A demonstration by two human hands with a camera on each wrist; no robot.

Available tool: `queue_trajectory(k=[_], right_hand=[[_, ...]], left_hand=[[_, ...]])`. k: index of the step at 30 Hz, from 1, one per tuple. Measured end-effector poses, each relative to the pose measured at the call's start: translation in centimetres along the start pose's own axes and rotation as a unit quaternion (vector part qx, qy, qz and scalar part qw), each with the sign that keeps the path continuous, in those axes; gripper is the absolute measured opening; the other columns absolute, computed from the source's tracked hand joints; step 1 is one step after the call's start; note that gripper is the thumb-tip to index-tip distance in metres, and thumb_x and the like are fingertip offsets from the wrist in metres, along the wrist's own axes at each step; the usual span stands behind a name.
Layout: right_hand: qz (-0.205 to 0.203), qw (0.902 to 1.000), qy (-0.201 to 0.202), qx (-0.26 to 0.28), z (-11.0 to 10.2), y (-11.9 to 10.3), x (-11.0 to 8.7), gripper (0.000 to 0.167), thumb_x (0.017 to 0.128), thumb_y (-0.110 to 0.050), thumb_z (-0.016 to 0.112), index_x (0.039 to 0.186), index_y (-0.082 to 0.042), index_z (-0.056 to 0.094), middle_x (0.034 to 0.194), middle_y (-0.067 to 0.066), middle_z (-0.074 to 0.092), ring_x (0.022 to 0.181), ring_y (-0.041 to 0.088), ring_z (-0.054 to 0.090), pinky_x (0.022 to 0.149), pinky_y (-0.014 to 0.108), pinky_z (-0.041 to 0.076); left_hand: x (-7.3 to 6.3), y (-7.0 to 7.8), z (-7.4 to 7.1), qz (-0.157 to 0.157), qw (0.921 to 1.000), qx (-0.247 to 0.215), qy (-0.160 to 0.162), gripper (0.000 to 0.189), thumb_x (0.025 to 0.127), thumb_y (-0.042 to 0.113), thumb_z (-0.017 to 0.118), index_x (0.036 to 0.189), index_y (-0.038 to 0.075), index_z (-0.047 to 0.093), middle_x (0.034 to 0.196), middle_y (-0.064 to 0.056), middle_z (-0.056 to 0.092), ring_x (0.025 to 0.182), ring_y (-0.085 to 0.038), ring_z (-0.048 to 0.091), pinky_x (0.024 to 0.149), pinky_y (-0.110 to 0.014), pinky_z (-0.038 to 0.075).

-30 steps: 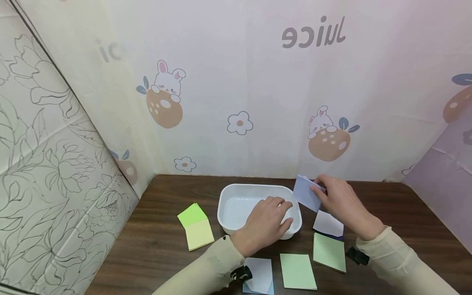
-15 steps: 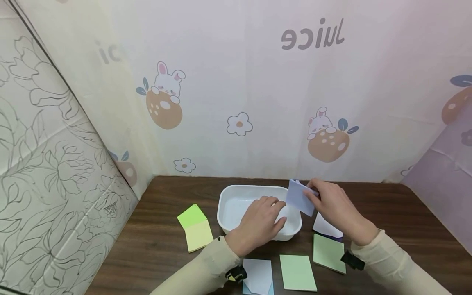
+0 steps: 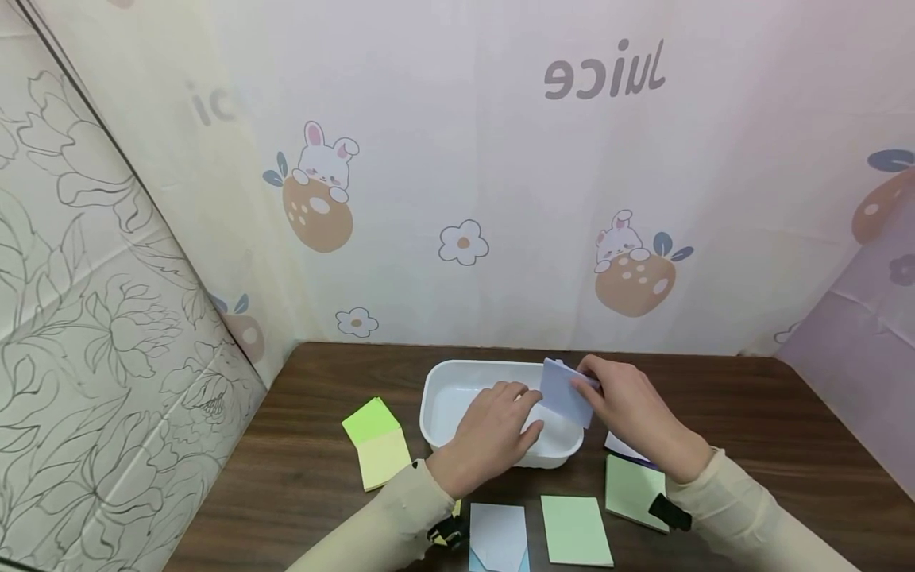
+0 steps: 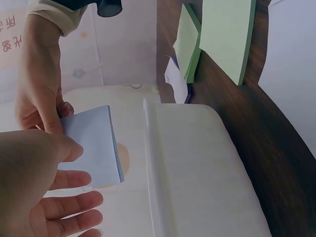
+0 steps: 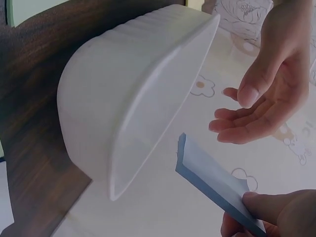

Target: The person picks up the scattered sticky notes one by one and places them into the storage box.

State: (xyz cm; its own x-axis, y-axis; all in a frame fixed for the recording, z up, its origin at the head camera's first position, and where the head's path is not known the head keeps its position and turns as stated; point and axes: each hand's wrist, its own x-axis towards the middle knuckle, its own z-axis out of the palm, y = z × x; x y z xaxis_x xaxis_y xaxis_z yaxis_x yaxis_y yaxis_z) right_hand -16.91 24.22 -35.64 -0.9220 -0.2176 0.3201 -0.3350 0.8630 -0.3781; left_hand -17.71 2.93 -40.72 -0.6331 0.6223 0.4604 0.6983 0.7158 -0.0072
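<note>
My right hand (image 3: 632, 409) pinches a pale blue sticky note pad (image 3: 565, 393) by its right side, thumb on one face. The pad is held tilted over the right end of a white plastic basin (image 3: 449, 401). In the right wrist view the pad's thick edge (image 5: 207, 190) shows, beside the basin's rim (image 5: 148, 89). My left hand (image 3: 489, 437) hovers over the basin, fingers loosely bent and holding nothing. The right wrist view shows a gap between the left hand (image 5: 276, 98) and the pad.
Left of the basin lie a bright green pad (image 3: 375, 421) and a yellow pad (image 3: 384, 459). In front are a white-topped blue pad (image 3: 498, 532) and two light green pads, one (image 3: 575, 531) nearer the middle. A white-and-purple pad (image 3: 622, 449) is partly hidden by the right hand.
My right hand has carried the blue pad leftward and slightly down, farther over the basin. My left hand has drifted a little left and stays over the basin.
</note>
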Motion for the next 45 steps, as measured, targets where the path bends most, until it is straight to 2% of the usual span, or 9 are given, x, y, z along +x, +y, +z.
queue_trajectory(k=[19, 30, 37, 45], right_hand=[[-0.009, 0.9999, -0.012, 0.005, 2.0, -0.3, 0.4, 0.008, 0.093, -0.013, 0.072, 0.094, -0.007, 0.067, 0.081, 0.005, 0.069, 0.065, 0.01, 0.055, 0.057, 0.027, 0.047], [-0.02, 0.9995, -0.016, 0.021, 2.9, -0.9, 0.7, 0.007, 0.092, -0.012, 0.073, 0.094, -0.007, 0.067, 0.083, 0.005, 0.072, 0.067, 0.009, 0.058, 0.057, 0.028, 0.049], [-0.018, 0.9996, -0.013, 0.019, 4.0, -0.5, 1.2, 0.007, 0.092, -0.012, 0.073, 0.091, -0.007, 0.067, 0.08, 0.004, 0.07, 0.066, 0.009, 0.056, 0.059, 0.027, 0.047], [-0.01, 0.9987, -0.035, 0.035, 4.8, -0.6, 1.3, 0.006, 0.093, -0.012, 0.072, 0.093, -0.008, 0.068, 0.081, 0.002, 0.07, 0.065, 0.009, 0.054, 0.057, 0.026, 0.046]], left_hand=[[-1.2, -1.4, 0.6, -0.007, 1.0, 0.0, 0.003, 0.031, 0.097, 0.035, 0.066, 0.121, 0.015, 0.069, 0.114, 0.0, 0.072, 0.105, -0.017, 0.067, 0.085, -0.031, 0.055], [-1.7, -2.2, 0.8, -0.023, 0.9995, -0.001, -0.023, 0.032, 0.098, 0.035, 0.064, 0.122, 0.015, 0.069, 0.116, -0.001, 0.072, 0.107, -0.018, 0.067, 0.087, -0.032, 0.055], [-2.1, -2.6, 0.9, -0.03, 0.9994, 0.005, -0.016, 0.032, 0.098, 0.035, 0.065, 0.121, 0.015, 0.069, 0.115, -0.002, 0.072, 0.105, -0.019, 0.067, 0.085, -0.033, 0.055], [-2.5, -3.1, 1.0, -0.039, 0.999, 0.009, -0.02, 0.032, 0.098, 0.036, 0.064, 0.122, 0.015, 0.069, 0.116, -0.002, 0.072, 0.106, -0.019, 0.067, 0.085, -0.034, 0.055]])
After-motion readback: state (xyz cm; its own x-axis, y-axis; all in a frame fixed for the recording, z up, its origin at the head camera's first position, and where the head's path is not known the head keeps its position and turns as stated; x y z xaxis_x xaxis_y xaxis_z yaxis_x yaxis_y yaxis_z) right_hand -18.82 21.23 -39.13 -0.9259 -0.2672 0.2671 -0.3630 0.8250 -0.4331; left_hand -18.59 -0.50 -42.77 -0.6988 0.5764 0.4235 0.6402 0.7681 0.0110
